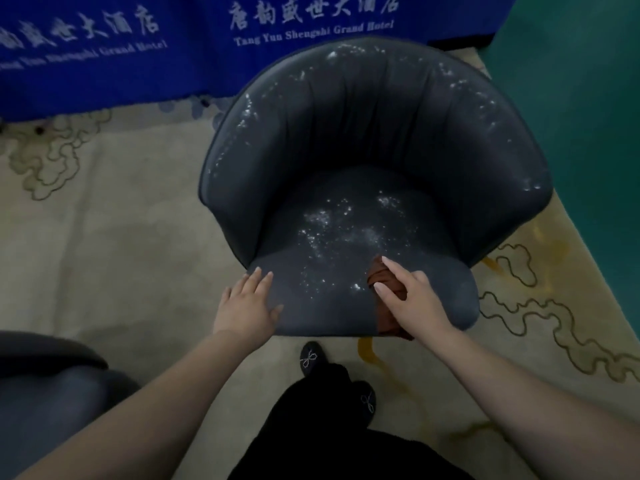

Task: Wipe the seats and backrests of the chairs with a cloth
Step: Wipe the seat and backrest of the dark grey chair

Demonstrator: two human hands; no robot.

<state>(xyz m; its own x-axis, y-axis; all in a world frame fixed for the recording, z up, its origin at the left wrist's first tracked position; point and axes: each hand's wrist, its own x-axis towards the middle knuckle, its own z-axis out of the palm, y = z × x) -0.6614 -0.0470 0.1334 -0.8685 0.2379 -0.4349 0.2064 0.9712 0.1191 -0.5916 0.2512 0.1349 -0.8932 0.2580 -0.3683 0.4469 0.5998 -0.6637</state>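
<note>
Far left, bottom corner: part of a second chair (48, 386), same dark upholstery, only the edge in frame, so its condition can't be judged.

Left hand (247, 306): flat on the front-left edge of the seat (339, 237), fingers straight and close together, thumb out to the side, holding nothing. Reads as a brace, steadying the tub chair (374, 161) and taking body weight while the other hand works.

Seat: white specks clustered mid-cushion, a few trailing toward the front edge. Backrest (381, 109) has more along the upper rim, left and right arms included. Nothing looks wiped yet; my call is this is the start of the seat pass.

Brown cloth (382, 282): bunched on the front-right part of the seat, just right of the speck cluster, with a tail hanging over the front edge.

Right hand (412, 299): on top of the cloth, fingers slightly spread and bent, index reaching forward, pressing it down into the cushion. Can't tell whether the thumb is pinching cloth underneath. Placement makes sense: cloth at the near edge beside the debris, so one sweep left or forward should take the cluster.

Risk: dry specks may get pushed into the seat/backrest crease instead of lifting.

Background: blue hotel banner (138, 46) behind the chair, patterned carpet (104, 220) below, black shoes (310, 358) at the chair front.
</note>
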